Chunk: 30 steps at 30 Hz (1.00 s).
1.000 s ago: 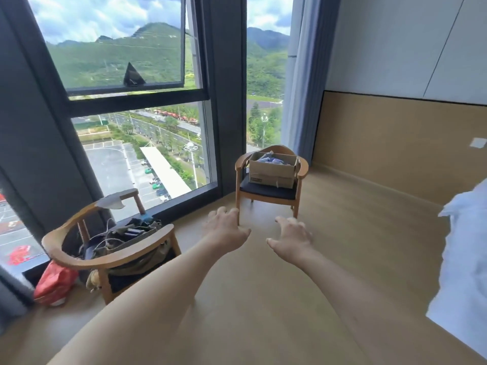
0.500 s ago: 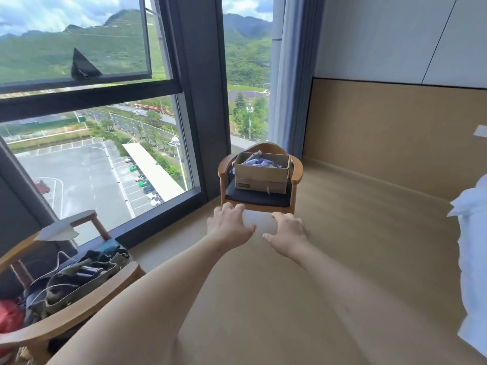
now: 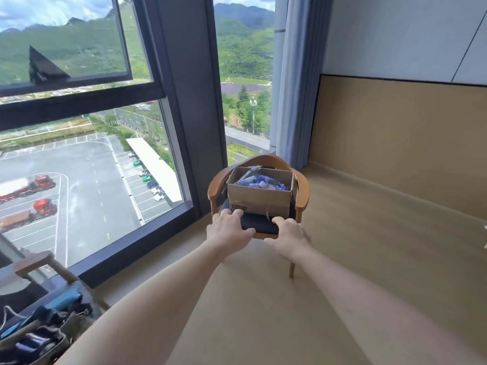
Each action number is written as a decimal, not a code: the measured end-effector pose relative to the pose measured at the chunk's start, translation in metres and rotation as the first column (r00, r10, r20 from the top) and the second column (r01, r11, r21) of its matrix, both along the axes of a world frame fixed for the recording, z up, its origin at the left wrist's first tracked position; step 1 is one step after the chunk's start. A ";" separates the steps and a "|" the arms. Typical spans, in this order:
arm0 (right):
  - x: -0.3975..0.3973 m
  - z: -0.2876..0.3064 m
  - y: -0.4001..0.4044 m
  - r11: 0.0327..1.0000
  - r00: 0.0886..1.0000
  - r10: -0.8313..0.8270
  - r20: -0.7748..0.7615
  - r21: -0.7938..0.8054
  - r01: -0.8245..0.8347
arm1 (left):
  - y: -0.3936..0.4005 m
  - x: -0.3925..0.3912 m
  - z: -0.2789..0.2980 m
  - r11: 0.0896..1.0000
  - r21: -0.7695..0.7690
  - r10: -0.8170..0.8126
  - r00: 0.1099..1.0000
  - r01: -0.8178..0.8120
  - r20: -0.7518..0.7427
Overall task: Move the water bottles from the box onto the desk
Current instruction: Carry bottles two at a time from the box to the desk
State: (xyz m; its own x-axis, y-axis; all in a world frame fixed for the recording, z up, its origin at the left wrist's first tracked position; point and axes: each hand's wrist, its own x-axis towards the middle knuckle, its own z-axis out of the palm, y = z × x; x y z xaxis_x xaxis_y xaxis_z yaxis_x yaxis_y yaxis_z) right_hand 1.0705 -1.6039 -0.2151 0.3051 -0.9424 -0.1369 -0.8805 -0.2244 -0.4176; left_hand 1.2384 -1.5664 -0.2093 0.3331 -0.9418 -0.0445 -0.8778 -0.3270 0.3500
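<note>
A brown cardboard box [image 3: 259, 200] sits on the dark cushion of a wooden armchair [image 3: 303, 191] by the window. Inside it lie several water bottles [image 3: 259, 181] with purple-blue caps and wrap, only their tops showing. My left hand [image 3: 228, 229] and my right hand [image 3: 288, 237] are stretched forward, palms down, fingers loosely apart and holding nothing. They overlap the front edge of the chair seat below the box; whether they touch it I cannot tell. No desk is in view.
A floor-to-ceiling window [image 3: 92, 154] runs along the left, with a blue curtain [image 3: 296, 88] beyond the chair. A second wooden chair [image 3: 44, 327] piled with bags and cables stands at lower left. Wood-panelled wall [image 3: 395, 140] on the right, bare wooden floor [image 3: 342, 259] between.
The view has come closer to the chair with the box. Both hands stay outstretched and now overlap the seat front. The bed at the right has left the view.
</note>
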 end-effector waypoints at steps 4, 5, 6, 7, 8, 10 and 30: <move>0.015 -0.017 -0.063 0.999 0.999 -0.038 -0.016 0.023 0.038 | -0.076 0.017 -0.011 0.999 -0.005 -0.042 0.999 0.042 0.002; 0.020 -0.021 -0.080 0.998 0.999 -0.049 -0.020 0.025 0.049 | -0.095 0.022 -0.015 0.998 -0.007 -0.058 0.998 0.058 -0.002; 0.025 -0.025 -0.097 0.998 0.998 -0.060 -0.023 0.027 0.060 | -0.115 0.027 -0.019 0.997 -0.006 -0.077 0.997 0.076 -0.005; 0.031 -0.028 -0.116 0.997 0.997 -0.071 -0.025 0.025 0.072 | -0.135 0.032 -0.023 0.995 -0.003 -0.097 0.995 0.097 -0.005; 0.038 -0.032 -0.135 0.996 0.996 -0.084 -0.028 0.023 0.085 | -0.156 0.038 -0.026 0.993 0.000 -0.119 0.993 0.119 -0.002; 0.052 -0.037 -0.174 0.993 0.993 -0.113 -0.032 0.015 0.113 | -0.200 0.053 -0.031 0.988 0.004 -0.155 0.988 0.155 -0.004; 0.179 -0.086 -0.467 0.973 0.979 -0.203 -0.014 0.106 0.204 | -0.502 0.204 -0.087 0.976 0.144 -0.149 0.984 0.161 -0.094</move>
